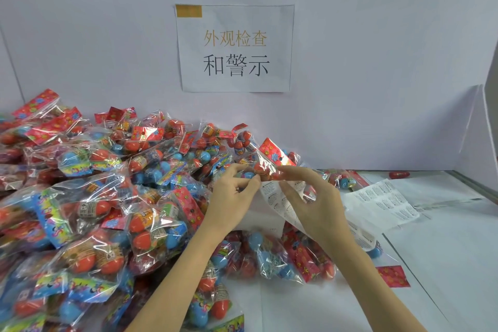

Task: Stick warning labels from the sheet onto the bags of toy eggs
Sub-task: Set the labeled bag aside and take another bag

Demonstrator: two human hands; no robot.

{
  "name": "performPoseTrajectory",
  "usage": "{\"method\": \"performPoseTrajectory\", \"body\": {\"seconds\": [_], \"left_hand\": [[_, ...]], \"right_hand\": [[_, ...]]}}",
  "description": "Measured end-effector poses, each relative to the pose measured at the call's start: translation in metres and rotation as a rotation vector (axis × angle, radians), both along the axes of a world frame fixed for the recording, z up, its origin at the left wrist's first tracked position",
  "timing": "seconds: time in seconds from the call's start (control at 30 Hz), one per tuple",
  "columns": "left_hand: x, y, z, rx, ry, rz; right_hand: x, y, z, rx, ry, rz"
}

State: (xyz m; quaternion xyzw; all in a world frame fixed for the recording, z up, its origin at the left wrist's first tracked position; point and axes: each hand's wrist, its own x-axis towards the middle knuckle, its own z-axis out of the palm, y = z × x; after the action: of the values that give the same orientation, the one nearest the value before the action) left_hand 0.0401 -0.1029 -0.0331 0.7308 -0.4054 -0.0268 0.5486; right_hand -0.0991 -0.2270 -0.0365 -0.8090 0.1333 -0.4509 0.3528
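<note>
Head view, looking down past my forearms: my left hand [234, 191] pinches the top corner of the label sheet [280, 203] between thumb and fingertips, right where a warning label [267, 187] sits at the sheet's upper edge. My right hand [310, 197] is just beside it on the other side of the sheet, fingers curled, thumb and forefinger up at the top edge near the clear bag of toy eggs [265, 167] that lies directly behind both hands; whether it grips the sheet or the bag's lower edge I cannot tell.

The sheet hangs with its long axis running from my fingertips down and to the right, under my right wrist. The bag lies just beyond the label, touching or almost touching the sheet's top, its red header card [275, 153] pointing up and away. So I judge the label's travel is short and straight forward, and my left hand is the one nearer it.

A second label sheet [382, 205] rests on the surface [444, 250] to my right, and the heap of bags [80, 197] fills the left.
</note>
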Motion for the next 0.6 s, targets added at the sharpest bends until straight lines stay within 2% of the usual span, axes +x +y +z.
{"method": "performPoseTrajectory", "body": {"seconds": [0.1, 0.3, 0.43, 0.5, 0.6], "left_hand": [[0.000, -0.001, 0.000, -0.007, -0.029, -0.006], [0.000, 0.000, 0.000, -0.006, -0.016, 0.007], [0.000, 0.000, 0.001, -0.076, 0.091, 0.022], [0.001, 0.002, 0.001, -0.181, 0.187, 0.031], [0.006, 0.004, 0.002, -0.394, 0.173, 0.134]], "right_hand": [[0.001, 0.003, -0.001, -0.070, 0.065, -0.004], [0.000, 0.003, 0.001, -0.042, 0.016, 0.036], [-0.004, 0.001, 0.006, 0.049, -0.107, 0.069], [-0.006, -0.004, 0.007, 0.137, -0.170, 0.089], [-0.008, -0.007, 0.012, 0.459, -0.249, 0.217]]}}
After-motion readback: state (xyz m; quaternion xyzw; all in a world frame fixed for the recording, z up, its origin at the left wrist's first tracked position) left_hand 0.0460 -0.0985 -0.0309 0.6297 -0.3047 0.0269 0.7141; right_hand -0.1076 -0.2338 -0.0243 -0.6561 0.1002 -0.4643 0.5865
